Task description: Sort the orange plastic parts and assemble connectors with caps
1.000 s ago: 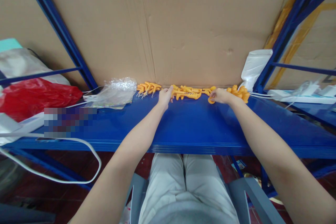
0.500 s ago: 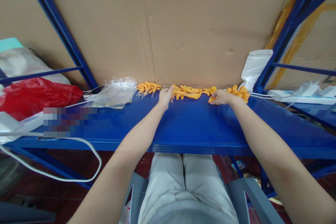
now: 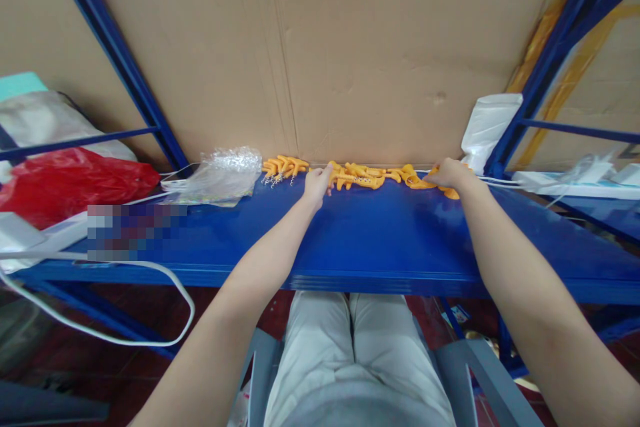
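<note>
Small orange plastic pieces lie in a row along the back of the blue shelf [image 3: 380, 240], against a cardboard sheet. My left hand [image 3: 317, 184] rests with its fingers curled at the left end of the middle cluster of orange pieces [image 3: 361, 176]. My right hand [image 3: 450, 173] lies on the right-hand pile of orange pieces [image 3: 451, 193], fingers bent over them and touching an orange ring-shaped piece [image 3: 417, 182]. A separate bunch of orange pieces with small metal springs [image 3: 283, 167] lies further left, touched by neither hand.
A crumpled clear plastic bag [image 3: 220, 173] lies left of the pieces, a red bag [image 3: 70, 183] beyond it. A white pouch [image 3: 487, 125] leans at the right upright. White cables [image 3: 100, 333] hang off the shelf's left front. My knees are below the shelf edge.
My right hand has moved right and back onto the right-hand pile, leaving the orange ring on the shelf to its left. My left hand has barely shifted.
</note>
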Demonstrator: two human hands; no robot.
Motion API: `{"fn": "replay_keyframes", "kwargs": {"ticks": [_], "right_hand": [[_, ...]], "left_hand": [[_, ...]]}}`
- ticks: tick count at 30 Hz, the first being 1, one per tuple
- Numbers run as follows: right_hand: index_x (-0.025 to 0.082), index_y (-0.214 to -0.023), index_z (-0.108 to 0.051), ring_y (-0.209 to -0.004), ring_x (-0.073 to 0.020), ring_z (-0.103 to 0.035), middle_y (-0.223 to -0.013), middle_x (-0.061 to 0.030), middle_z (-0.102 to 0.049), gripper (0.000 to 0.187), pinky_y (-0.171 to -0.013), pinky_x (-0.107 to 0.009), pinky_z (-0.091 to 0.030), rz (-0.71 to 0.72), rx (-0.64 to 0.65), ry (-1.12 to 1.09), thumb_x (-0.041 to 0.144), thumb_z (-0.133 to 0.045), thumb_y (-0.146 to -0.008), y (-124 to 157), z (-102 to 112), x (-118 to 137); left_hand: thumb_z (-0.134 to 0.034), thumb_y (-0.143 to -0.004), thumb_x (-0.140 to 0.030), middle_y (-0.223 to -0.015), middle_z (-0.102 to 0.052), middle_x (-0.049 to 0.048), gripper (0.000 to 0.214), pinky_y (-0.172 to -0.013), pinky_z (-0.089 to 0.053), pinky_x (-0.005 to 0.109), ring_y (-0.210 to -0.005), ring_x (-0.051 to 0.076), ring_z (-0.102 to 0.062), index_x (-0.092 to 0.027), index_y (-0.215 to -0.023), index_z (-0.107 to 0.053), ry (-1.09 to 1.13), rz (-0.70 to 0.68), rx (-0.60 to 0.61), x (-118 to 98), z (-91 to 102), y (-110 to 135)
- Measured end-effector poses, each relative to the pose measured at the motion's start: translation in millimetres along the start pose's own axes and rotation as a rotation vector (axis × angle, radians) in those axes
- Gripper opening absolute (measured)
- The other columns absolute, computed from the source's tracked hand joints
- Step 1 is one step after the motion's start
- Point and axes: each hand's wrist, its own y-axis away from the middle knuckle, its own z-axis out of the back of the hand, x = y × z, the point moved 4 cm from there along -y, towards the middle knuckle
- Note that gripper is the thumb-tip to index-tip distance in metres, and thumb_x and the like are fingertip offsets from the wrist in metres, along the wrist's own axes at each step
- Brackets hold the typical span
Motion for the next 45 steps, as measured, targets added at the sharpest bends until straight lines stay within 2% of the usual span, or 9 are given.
{"fn": "replay_keyframes", "kwargs": {"ticks": [7, 14, 18, 22, 25, 28, 33, 39, 45], "right_hand": [[0.008, -0.116, -0.072, -0.088, -0.0279, -0.072, -0.095, -0.0201, -0.074, 0.044, -0.066, -0.032, -0.053, -0.119, 0.132, 0.074, 0.028, -0.067, -0.077, -2, -11, -16], [0.008, -0.114, -0.073, -0.089, -0.0294, -0.072, -0.094, -0.0216, -0.075, 0.04, -0.068, -0.034, -0.054, -0.121, 0.119, 0.071, 0.019, -0.064, -0.077, -11, -19, -25], [0.006, -0.117, -0.071, -0.1, -0.0321, -0.071, -0.108, -0.0265, -0.072, 0.039, -0.076, -0.037, -0.055, -0.1, 0.003, 0.039, 0.021, -0.058, -0.083, -5, -7, -15], [0.01, -0.123, -0.068, -0.112, -0.0305, -0.068, -0.12, -0.0213, -0.071, 0.04, -0.087, -0.036, -0.053, 0.115, -0.081, -0.034, 0.028, -0.055, -0.09, 8, 0, 20], [0.014, -0.13, -0.064, -0.105, -0.0269, -0.07, -0.112, -0.0153, -0.075, 0.041, -0.085, -0.034, -0.053, 0.36, -0.086, -0.095, 0.028, -0.056, -0.092, 22, -5, 59], [0.015, -0.125, -0.066, -0.095, -0.0253, -0.072, -0.106, -0.0122, -0.077, 0.036, -0.083, -0.035, -0.053, 0.588, -0.032, -0.165, 0.026, -0.056, -0.092, 40, -15, 96], [0.013, -0.132, -0.059, -0.1, -0.025, -0.069, -0.116, -0.0145, -0.073, 0.039, -0.086, -0.039, -0.053, 0.898, -0.104, -0.301, 0.021, -0.048, -0.095, 71, -24, 137], [0.008, -0.14, -0.045, -0.092, -0.0259, -0.069, -0.112, -0.0187, -0.071, 0.049, -0.079, -0.038, -0.053, 1.004, -0.178, -0.29, 0.021, -0.048, -0.093, 86, -37, 152], [0.006, -0.151, -0.029, -0.108, -0.0327, -0.068, -0.131, -0.0263, -0.063, 0.061, -0.086, -0.047, -0.054, 1.004, -0.239, -0.28, 0.022, -0.045, -0.094, 83, -44, 151]], "left_hand": [[-0.052, -0.098, -0.021, -0.04, -0.044, -0.007, 0.039, -0.037, -0.028, 0.017, -0.03, 0.005, -0.036, -0.018, -0.06, -0.044, 0.0, 0.007, 0.012, -2, -0.6, 2], [-0.051, -0.098, -0.022, -0.039, -0.044, -0.007, 0.039, -0.037, -0.029, 0.017, -0.03, 0.005, -0.035, -0.018, -0.06, -0.044, -0.01, 0.019, 0.013, -3, -0.7, 3], [-0.052, -0.098, -0.022, -0.04, -0.044, -0.0069, 0.039, -0.037, -0.029, 0.017, -0.03, 0.005, -0.035, -0.018, -0.06, -0.045, -0.01, 0.018, 0.012, -3, -0.9, 4], [-0.053, -0.098, -0.023, -0.039, -0.044, -0.0064, 0.04, -0.037, -0.029, 0.017, -0.03, 0.005, -0.035, -0.017, -0.059, -0.045, -0.006, 0.033, 0.029, -3, -2.2, 4], [-0.055, -0.096, -0.024, -0.039, -0.044, -0.0062, 0.038, -0.038, -0.028, 0.017, -0.031, 0.005, -0.036, -0.017, -0.059, -0.047, 0.012, 0.053, 0.055, -3, -3.3, 5], [-0.056, -0.096, -0.026, -0.039, -0.044, -0.0061, 0.037, -0.038, -0.028, 0.017, -0.031, 0.004, -0.035, -0.016, -0.061, -0.051, 0.05, 0.085, 0.106, -3, -5.5, 6], [-0.058, -0.096, -0.028, -0.04, -0.045, -0.0056, 0.034, -0.037, -0.03, 0.016, -0.03, 0.004, -0.037, -0.015, -0.065, -0.057, 0.09, 0.164, 0.21, -1, -12.1, 10], [-0.059, -0.096, -0.026, -0.04, -0.044, -0.0053, 0.034, -0.039, -0.031, 0.016, -0.032, 0.005, -0.039, -0.015, -0.063, -0.056, 0.09, 0.193, 0.189, -1, -12.9, 11], [-0.056, -0.097, -0.024, -0.043, -0.048, -0.0044, 0.036, -0.039, -0.033, 0.017, -0.033, 0.005, -0.04, -0.015, -0.062, -0.053, 0.116, 0.184, 0.189, -6, -13.0, 15]]}}
